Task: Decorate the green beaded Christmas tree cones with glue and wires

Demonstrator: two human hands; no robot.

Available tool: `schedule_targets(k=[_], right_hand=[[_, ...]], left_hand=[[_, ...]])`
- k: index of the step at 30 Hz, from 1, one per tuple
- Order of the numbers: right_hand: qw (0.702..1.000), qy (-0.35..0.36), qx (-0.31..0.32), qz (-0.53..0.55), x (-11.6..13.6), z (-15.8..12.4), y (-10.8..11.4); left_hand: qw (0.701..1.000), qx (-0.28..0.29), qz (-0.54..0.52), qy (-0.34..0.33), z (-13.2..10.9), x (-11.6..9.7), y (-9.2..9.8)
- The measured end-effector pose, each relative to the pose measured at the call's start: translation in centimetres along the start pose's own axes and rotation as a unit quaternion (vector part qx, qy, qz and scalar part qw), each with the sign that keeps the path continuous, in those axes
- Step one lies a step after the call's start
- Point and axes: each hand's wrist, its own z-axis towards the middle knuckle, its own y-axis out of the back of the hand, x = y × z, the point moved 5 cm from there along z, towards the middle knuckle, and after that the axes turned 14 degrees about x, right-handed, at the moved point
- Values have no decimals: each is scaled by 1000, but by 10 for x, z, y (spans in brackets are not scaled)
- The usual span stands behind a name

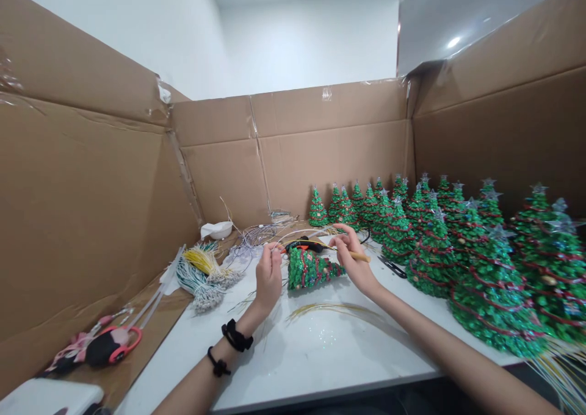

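Observation:
A small green glitter tree (312,269) lies on its side on the white table (297,354), between my hands. My left hand (268,276) is closed in a pinch at the tree's base end, holding thin wires that I cannot make out clearly. My right hand (351,255) is closed around a thin wooden stick (359,256) just above the tree's tip. Two black bands sit on my left wrist. A black and orange tool (303,244) lies right behind the tree.
Several finished green trees (458,244) stand in rows at the right and back. Bundles of yellow and white wires (206,271) lie at the left, with a white bowl (218,229) behind. Cardboard walls (82,220) enclose the table. A pink and black object (107,345) lies front left.

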Motion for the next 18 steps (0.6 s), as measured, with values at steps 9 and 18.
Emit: schedule_targets(k=[9,18], right_hand=[[998,-33,55,-7,-11,-7,-19],[997,-8,67,-40,-8,-8,-20]], left_hand=[[992,45,-116,-23,-6,-11,-19],[990,-68,-123,-28,-5,-11,0]])
